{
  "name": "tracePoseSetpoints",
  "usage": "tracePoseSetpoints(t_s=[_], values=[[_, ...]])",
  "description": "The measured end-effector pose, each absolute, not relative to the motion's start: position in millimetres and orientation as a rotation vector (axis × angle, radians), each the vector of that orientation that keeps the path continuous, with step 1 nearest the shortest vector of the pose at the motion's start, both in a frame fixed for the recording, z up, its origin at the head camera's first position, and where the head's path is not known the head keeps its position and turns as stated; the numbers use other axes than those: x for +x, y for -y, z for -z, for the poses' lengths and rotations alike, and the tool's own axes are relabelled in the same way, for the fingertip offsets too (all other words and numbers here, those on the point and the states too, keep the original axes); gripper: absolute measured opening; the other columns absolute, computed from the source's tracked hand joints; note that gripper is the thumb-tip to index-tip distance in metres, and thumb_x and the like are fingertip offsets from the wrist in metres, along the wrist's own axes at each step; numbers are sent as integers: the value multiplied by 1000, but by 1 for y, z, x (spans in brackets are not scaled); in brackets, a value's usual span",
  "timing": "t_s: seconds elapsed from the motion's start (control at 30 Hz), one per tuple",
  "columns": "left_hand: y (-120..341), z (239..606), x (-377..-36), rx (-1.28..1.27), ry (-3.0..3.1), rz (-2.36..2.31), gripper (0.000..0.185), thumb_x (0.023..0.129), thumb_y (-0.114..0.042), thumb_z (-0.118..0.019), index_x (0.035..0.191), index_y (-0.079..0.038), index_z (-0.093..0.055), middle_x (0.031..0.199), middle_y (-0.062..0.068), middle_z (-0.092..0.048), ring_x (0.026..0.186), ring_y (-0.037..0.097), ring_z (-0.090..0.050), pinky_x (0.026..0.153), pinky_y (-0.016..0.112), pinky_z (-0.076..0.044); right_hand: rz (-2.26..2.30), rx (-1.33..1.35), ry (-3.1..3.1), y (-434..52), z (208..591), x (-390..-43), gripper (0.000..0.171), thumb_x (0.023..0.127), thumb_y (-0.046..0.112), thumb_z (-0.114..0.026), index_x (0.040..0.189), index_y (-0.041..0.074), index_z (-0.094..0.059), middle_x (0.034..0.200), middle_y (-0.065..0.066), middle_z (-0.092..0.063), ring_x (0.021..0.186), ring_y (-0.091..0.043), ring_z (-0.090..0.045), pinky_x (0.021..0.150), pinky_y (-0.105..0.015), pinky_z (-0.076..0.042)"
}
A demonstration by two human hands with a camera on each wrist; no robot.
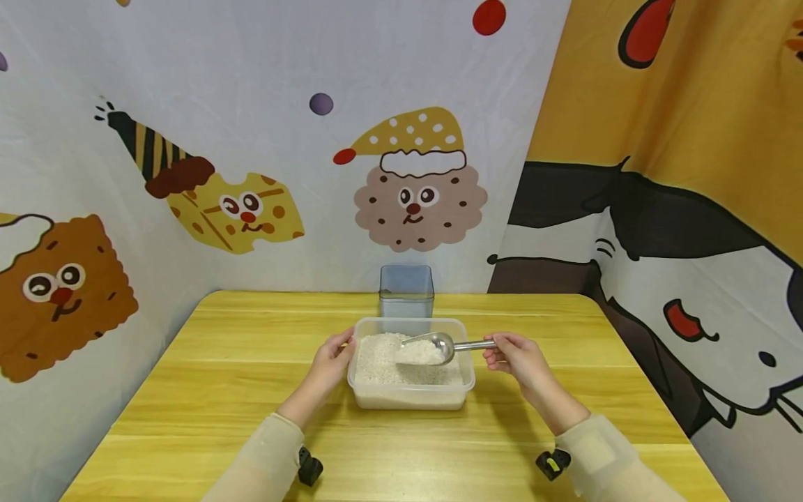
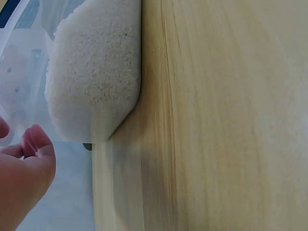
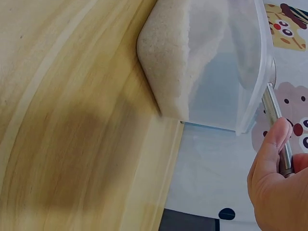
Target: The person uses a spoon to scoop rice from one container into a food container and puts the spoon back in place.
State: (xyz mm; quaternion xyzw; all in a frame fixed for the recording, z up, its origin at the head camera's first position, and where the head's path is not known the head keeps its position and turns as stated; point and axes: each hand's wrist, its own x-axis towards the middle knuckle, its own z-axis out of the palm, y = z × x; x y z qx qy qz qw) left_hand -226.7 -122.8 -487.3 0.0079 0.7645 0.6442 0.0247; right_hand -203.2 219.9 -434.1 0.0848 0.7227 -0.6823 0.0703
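A clear plastic container holds white rice and stands on the wooden table. At its left side, my left hand holds the rim, with thumb and fingers close about the corner in the left wrist view. My right hand grips the handle of a metal scoop, the thumb lying along it in the right wrist view. The scoop's bowl is over the container, with rice in it. Its handle sticks out past the right rim.
Behind the container stands a bluish see-through square bin, its lower part partly hidden by the container. The wooden table ends at a cartoon-printed cloth backdrop at the back and sides.
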Motion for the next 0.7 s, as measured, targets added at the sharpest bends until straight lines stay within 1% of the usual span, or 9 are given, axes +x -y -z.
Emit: tracePoseSetpoints(t_s=[0.17, 0.33, 0.43, 0.7], values=[[122, 488, -227, 19, -2358, -1997, 42, 100, -14, -48, 139, -2, -45, 124, 20, -49, 95, 15, -50, 76, 17, -44, 2062, 260, -2155, -223, 433, -203, 36, 103, 17, -39, 121, -13, -50, 76, 1, -64, 70, -8, -61, 66, -22, -54], [123, 488, -226, 31, -2366, -1996, 42, 99, -14, -48, 139, -1, -45, 125, 22, -48, 96, 13, -50, 77, 17, -44, 2099, 263, -2074, -225, 437, -204, 38, 103, 14, -37, 125, -16, -45, 75, 1, -64, 69, -7, -60, 67, -20, -53], [123, 487, -226, 35, -2368, -2000, 42, 99, -15, -49, 138, 0, -45, 126, 22, -48, 96, 12, -51, 77, 16, -44, 2111, 263, -2047, -227, 440, -205, 37, 103, 13, -36, 125, -16, -45, 75, 1, -64, 69, -7, -60, 67, -20, -53], [123, 488, -227, 27, -2374, -1989, 41, 99, -14, -49, 138, 0, -46, 124, 22, -49, 93, 12, -50, 75, 17, -45, 2168, 274, -1982, -230, 444, -206, 38, 103, 14, -37, 125, -15, -45, 74, 3, -65, 68, -7, -61, 66, -20, -53]])
